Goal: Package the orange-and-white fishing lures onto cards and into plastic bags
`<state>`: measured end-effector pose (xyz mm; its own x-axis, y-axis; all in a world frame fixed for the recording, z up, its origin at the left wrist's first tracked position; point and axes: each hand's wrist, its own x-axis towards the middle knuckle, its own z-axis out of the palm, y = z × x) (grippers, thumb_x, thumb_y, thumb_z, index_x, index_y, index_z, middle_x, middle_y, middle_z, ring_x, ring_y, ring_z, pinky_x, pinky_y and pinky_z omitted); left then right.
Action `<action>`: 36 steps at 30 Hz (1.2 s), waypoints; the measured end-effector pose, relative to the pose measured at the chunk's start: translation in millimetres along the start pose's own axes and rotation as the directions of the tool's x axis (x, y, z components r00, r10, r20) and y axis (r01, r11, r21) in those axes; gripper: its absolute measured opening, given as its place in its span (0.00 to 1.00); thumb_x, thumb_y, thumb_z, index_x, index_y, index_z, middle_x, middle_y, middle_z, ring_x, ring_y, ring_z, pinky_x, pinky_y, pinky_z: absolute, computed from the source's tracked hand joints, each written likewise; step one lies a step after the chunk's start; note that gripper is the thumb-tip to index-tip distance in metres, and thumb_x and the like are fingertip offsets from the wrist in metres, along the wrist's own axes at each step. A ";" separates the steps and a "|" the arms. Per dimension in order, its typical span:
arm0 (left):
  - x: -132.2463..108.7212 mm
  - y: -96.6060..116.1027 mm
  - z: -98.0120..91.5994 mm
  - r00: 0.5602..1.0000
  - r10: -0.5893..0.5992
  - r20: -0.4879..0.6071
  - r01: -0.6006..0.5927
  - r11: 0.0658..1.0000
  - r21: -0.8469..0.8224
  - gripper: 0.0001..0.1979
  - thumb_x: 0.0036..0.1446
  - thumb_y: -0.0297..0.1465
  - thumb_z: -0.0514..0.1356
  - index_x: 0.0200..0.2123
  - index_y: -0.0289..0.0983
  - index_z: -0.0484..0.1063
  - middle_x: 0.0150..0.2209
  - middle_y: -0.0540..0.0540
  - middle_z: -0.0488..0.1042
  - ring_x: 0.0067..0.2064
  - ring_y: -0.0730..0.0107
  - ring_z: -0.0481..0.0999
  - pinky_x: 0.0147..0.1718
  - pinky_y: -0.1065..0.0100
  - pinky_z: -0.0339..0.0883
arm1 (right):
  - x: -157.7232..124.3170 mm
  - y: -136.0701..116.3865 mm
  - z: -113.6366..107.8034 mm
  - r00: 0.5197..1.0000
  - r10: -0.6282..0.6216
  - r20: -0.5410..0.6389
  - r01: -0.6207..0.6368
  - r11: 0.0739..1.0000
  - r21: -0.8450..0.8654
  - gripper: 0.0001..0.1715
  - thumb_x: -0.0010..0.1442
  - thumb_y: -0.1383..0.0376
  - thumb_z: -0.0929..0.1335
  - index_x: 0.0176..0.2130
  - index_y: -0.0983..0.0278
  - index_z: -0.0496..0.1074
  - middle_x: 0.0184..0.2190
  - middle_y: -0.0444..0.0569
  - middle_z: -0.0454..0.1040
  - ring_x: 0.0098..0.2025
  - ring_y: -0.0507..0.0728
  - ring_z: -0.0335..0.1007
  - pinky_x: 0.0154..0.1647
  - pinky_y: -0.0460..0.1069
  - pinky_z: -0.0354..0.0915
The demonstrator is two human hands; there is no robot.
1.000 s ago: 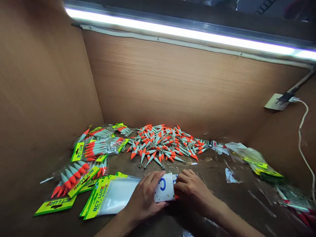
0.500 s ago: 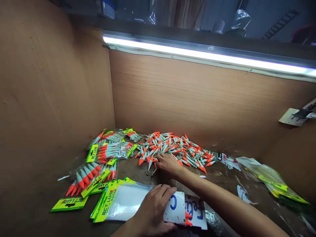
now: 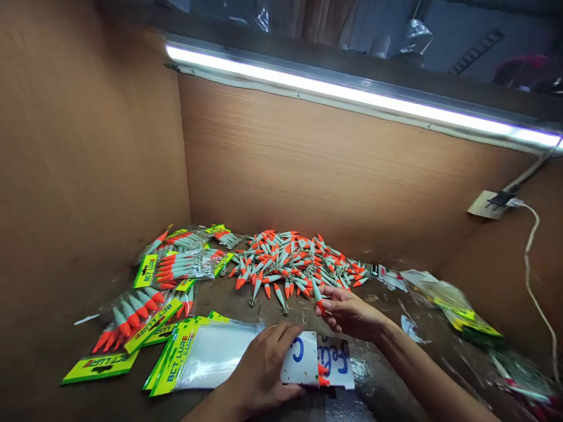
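Note:
My left hand (image 3: 264,369) lies with fingers curled over a clear bag (image 3: 211,357) with a yellow-green "BCT LURE" header, pressing it and a white card (image 3: 325,360) with blue lettering onto the table. Orange lure tips (image 3: 323,375) show at the bag's mouth. My right hand (image 3: 349,313) is closed on one grey lure with an orange tip (image 3: 317,296), held just above the card. Behind it lies a heap of loose grey-and-orange lures (image 3: 290,264).
Filled lure packs (image 3: 176,264) and more packs (image 3: 132,319) lie at the left. Empty clear bags (image 3: 453,299) sit at the right. Brown board walls (image 3: 329,176) close in the desk on three sides. A wall socket with a white cable (image 3: 534,246) is at the right.
My right hand has come back from the loose heap toward the bag, now holding one lure. My left hand has stayed on the bag.

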<state>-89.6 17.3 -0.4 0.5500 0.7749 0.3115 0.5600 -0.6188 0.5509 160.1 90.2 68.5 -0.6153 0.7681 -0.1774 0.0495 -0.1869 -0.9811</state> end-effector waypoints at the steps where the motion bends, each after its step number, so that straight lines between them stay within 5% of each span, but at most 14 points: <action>1: 0.1 -0.6 0.1 1.000 -0.006 0.002 0.006 1.000 -0.016 0.48 0.40 0.35 0.72 0.64 0.48 0.56 0.57 0.43 0.68 0.55 0.50 0.71 0.55 0.54 0.66 | -13.5 4.1 -4.9 0.999 -0.001 -0.046 -0.001 0.999 -0.046 0.27 0.54 0.50 0.74 0.47 0.62 0.70 0.33 0.44 0.73 0.22 0.47 0.57 0.23 0.43 0.54; 4: 1.4 -2.3 0.3 1.000 -0.013 -0.005 0.012 0.998 -0.055 0.48 0.42 0.33 0.71 0.65 0.49 0.54 0.58 0.43 0.68 0.56 0.51 0.71 0.54 0.55 0.67 | -54.5 13.7 -15.0 0.970 -0.082 -0.227 -0.019 0.912 -0.410 0.19 0.55 0.52 0.74 0.39 0.63 0.76 0.30 0.45 0.76 0.27 0.51 0.64 0.28 0.46 0.59; 6: 2.6 -3.1 0.7 1.000 -0.012 -0.007 0.012 0.998 -0.061 0.48 0.42 0.33 0.71 0.65 0.49 0.54 0.58 0.44 0.68 0.56 0.51 0.71 0.54 0.55 0.67 | -77.8 19.1 -15.2 0.936 -0.190 -0.297 -0.067 0.731 -0.679 0.13 0.60 0.54 0.71 0.37 0.61 0.78 0.31 0.46 0.77 0.32 0.55 0.69 0.33 0.48 0.62; 11: 5.2 -1.6 3.0 1.000 -0.031 -0.004 0.031 0.999 -0.038 0.47 0.42 0.32 0.71 0.65 0.49 0.55 0.57 0.45 0.68 0.56 0.52 0.71 0.54 0.54 0.67 | -88.4 37.3 14.2 0.888 -0.416 -0.196 -0.099 0.244 -0.965 0.11 0.68 0.60 0.65 0.41 0.57 0.78 0.34 0.49 0.76 0.40 0.59 0.68 0.39 0.51 0.62; 15: 5.0 0.3 4.2 0.999 -0.032 -0.006 0.032 0.999 -0.039 0.47 0.42 0.31 0.72 0.65 0.49 0.56 0.56 0.45 0.68 0.55 0.53 0.71 0.55 0.55 0.68 | -57.9 47.8 42.3 0.888 -0.454 -0.068 -0.053 0.045 -0.998 0.11 0.67 0.62 0.66 0.36 0.59 0.77 0.32 0.49 0.75 0.37 0.58 0.65 0.37 0.50 0.58; 18: 3.4 0.2 4.4 1.000 -0.020 0.000 0.020 0.999 -0.042 0.48 0.42 0.33 0.73 0.65 0.49 0.55 0.57 0.44 0.68 0.56 0.53 0.71 0.54 0.55 0.67 | -46.6 39.2 44.7 0.925 -0.376 0.055 0.066 0.016 -0.998 0.11 0.65 0.64 0.68 0.31 0.60 0.76 0.31 0.47 0.76 0.35 0.56 0.65 0.36 0.49 0.58; 23: 2.1 -0.4 4.1 0.999 -0.031 0.029 0.032 0.999 -0.032 0.50 0.39 0.36 0.74 0.65 0.48 0.55 0.55 0.43 0.69 0.54 0.52 0.72 0.54 0.54 0.67 | -28.4 -7.8 13.4 0.959 -0.258 0.118 0.171 0.193 -0.966 0.10 0.66 0.65 0.66 0.40 0.59 0.78 0.34 0.46 0.78 0.36 0.55 0.71 0.39 0.47 0.61; 25: 1.6 -0.7 4.1 0.999 -0.036 0.035 0.037 0.998 -0.040 0.51 0.38 0.37 0.75 0.65 0.48 0.55 0.56 0.43 0.68 0.54 0.51 0.71 0.55 0.54 0.67 | 1.9 -29.5 1.9 0.939 -0.337 0.069 0.118 0.128 -0.985 0.13 0.68 0.66 0.64 0.44 0.60 0.78 0.36 0.47 0.79 0.39 0.55 0.71 0.40 0.47 0.61; 28: 0.1 -3.0 5.4 0.999 -0.037 0.036 0.038 0.999 -0.036 0.51 0.39 0.38 0.74 0.65 0.48 0.55 0.57 0.43 0.68 0.55 0.51 0.71 0.55 0.54 0.66 | 68.8 -54.3 -5.2 0.912 -0.394 0.115 0.067 -0.134 -0.989 0.16 0.67 0.70 0.62 0.45 0.61 0.78 0.41 0.51 0.77 0.46 0.58 0.68 0.46 0.49 0.60; 32: -1.8 -8.0 9.6 0.998 -0.038 0.056 0.039 0.999 -0.012 0.52 0.37 0.41 0.75 0.65 0.48 0.55 0.56 0.43 0.68 0.54 0.50 0.71 0.55 0.55 0.66 | 146.7 -64.7 -2.4 0.915 -0.360 0.183 0.122 -0.186 -0.975 0.15 0.59 0.74 0.67 0.43 0.64 0.78 0.45 0.55 0.76 0.50 0.61 0.65 0.49 0.51 0.59; 36: -1.2 -9.6 11.5 0.996 -0.051 0.068 0.052 0.999 -0.007 0.54 0.34 0.43 0.75 0.65 0.48 0.56 0.55 0.43 0.69 0.53 0.50 0.72 0.54 0.55 0.66 | 176.4 -60.6 -4.0 0.905 -0.352 0.239 0.208 -0.125 -0.970 0.07 0.56 0.73 0.69 0.33 0.65 0.78 0.40 0.57 0.76 0.49 0.63 0.64 0.50 0.53 0.58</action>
<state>-88.5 20.8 -15.0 0.5615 0.7950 0.2298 0.5834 -0.5772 0.5715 51.6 239.4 96.4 -0.7623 0.6146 0.2030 0.6294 0.7770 0.0109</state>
